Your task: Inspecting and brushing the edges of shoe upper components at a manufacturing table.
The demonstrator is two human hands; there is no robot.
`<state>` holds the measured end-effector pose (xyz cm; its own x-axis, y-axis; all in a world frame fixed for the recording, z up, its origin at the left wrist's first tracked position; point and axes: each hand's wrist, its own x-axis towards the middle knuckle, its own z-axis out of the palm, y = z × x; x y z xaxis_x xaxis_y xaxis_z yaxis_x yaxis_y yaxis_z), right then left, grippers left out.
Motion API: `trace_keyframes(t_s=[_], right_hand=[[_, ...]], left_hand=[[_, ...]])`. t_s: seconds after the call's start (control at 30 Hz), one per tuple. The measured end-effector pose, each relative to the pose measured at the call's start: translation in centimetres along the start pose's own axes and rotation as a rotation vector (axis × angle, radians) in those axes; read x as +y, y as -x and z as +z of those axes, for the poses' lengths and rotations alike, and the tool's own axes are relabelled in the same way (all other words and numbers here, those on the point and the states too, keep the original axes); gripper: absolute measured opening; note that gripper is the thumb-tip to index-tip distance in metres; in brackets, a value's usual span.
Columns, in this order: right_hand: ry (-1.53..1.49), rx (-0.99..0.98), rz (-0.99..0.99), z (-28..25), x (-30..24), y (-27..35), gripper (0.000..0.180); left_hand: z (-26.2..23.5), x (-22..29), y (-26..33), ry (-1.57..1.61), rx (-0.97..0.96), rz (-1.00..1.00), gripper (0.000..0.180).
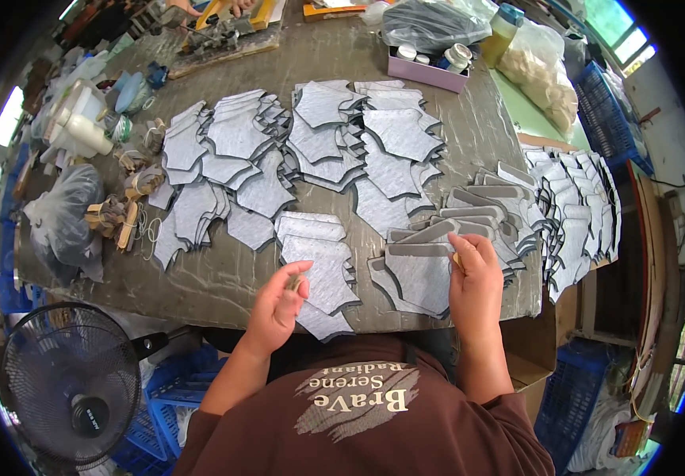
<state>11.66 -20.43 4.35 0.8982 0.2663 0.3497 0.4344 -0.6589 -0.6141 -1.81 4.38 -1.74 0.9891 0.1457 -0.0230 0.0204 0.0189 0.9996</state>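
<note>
My left hand [277, 308] is curled at the table's front edge, with a small grey-green thing between thumb and fingers; its kind is unclear. Just beside it lies a fanned row of light grey fabric pieces [316, 264] with dark edges and notched sides. My right hand [476, 279] is closed in a pinch at the right edge of a grey piece [418, 274] that has a darker strip along its top. Something small and tan shows at those fingers, too little to name. Behind that hand spreads an overlapping pile of strip-topped pieces [477, 205].
More fanned grey stacks [239, 131] cover the middle of the table [319, 55]. A further stack [580, 198] lies at far right. A purple box [428, 74] with bottles stands at the back, near a co-worker's hands [239, 6]. A black fan [73, 385] stands lower left.
</note>
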Motion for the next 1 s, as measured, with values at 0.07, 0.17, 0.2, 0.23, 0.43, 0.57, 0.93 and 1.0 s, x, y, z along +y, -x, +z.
trace_keyframes(t_s=[0.07, 0.17, 0.2, 0.23, 0.43, 0.57, 0.93, 1.0], right_hand=[[-0.130, -0.117, -0.043, 0.9, -0.4, 0.9, 0.023], [-0.502, -0.377, -0.011, 3.5, -3.1, 2.7, 0.006], [-0.538, -0.453, 0.020, 4.1, -3.5, 2.9, 0.004], [-0.580, -0.533, 0.045, 4.6, -3.9, 3.0, 0.009], [-0.630, -0.566, 0.066, 5.4, -4.0, 3.0, 0.014], [-0.833, -0.701, 0.210, 5.4, -3.4, 2.5, 0.006], [-1.332, -0.863, 0.576, 6.1, -2.7, 3.0, 0.006], [-1.376, -0.833, 0.503, 6.4, -2.5, 3.3, 0.006]], left_hand=[[1.5, 0.7, -0.5, -0.233, 0.004, 0.114, 0.074], [3.7, 2.0, -1.9, -0.512, -0.053, 0.317, 0.086], [4.2, 2.1, -2.1, -0.699, -0.102, 0.417, 0.093], [4.6, 2.1, -2.1, -0.745, -0.121, 0.427, 0.097], [4.5, 2.6, -1.7, -0.770, -0.095, 0.419, 0.093], [4.3, 2.0, -1.6, -0.536, -0.139, 0.358, 0.086], [3.5, 1.4, -0.8, 0.334, -0.044, -0.357, 0.041], [3.0, 1.1, -1.1, 0.118, 0.004, -0.107, 0.032]])
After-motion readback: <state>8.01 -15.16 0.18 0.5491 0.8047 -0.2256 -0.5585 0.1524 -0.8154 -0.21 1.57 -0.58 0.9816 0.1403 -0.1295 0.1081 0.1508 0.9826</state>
